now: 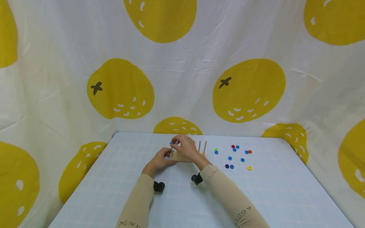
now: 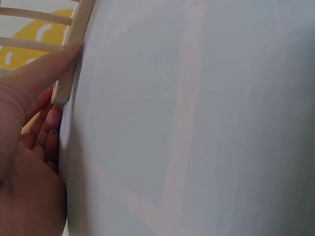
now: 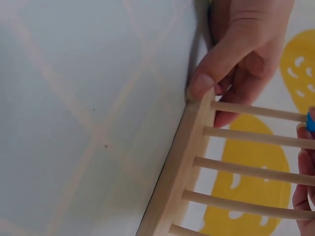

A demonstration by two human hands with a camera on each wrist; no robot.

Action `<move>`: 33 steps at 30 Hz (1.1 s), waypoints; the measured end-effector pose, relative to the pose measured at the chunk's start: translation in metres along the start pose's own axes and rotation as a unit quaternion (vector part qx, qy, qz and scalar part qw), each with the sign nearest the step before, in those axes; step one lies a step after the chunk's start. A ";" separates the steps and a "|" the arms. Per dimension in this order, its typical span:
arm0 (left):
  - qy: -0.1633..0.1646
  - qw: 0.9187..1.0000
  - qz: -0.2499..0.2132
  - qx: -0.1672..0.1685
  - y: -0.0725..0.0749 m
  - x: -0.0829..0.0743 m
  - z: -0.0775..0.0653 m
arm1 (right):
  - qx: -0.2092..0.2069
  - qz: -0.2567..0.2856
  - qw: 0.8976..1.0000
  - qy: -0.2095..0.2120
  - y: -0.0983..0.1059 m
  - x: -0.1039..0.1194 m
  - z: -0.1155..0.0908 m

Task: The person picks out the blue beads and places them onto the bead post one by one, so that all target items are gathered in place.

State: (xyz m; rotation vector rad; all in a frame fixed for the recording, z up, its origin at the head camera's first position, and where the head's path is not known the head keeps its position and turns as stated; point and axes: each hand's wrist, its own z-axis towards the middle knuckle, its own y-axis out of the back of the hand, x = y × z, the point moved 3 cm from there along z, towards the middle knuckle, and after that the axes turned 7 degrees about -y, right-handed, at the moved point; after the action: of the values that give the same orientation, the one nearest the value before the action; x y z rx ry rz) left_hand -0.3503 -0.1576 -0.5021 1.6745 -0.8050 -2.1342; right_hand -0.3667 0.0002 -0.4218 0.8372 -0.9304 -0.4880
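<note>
A wooden peg stand (image 1: 182, 159) with a row of upright pegs sits toward the back of the table. My left hand (image 1: 159, 160) grips the left end of its base, the thumb on the near side and fingers behind, as the left wrist view shows on the base (image 2: 69, 81). Above, my right hand (image 1: 186, 148) pinches a small blue ring (image 1: 171, 143) at the top of the leftmost peg (image 3: 258, 111). Only part of that ring (image 3: 310, 122) shows at the edge of the right wrist view; whether the peg passes through it I cannot tell.
Right of the stand, several loose rings lie scattered: blue ones (image 1: 230, 158), a red one (image 1: 233, 146), an orange-red one (image 1: 250, 151), a green one (image 1: 216, 149), a dark purple one (image 1: 227, 166) and a yellow one (image 1: 249, 168). A fruit-patterned curtain (image 1: 182, 88) surrounds the table.
</note>
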 end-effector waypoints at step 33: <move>0.022 1.000 0.008 -0.004 -0.001 -0.001 -0.001 | 0.040 0.001 0.998 0.039 0.011 -0.002 -0.006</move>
State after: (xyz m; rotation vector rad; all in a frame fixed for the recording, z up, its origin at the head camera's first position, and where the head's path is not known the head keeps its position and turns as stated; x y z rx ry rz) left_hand -0.3489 -0.1561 -0.5022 1.7006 -0.7937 -2.0794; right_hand -0.3622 0.0108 -0.4166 0.9219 -0.8834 -0.4142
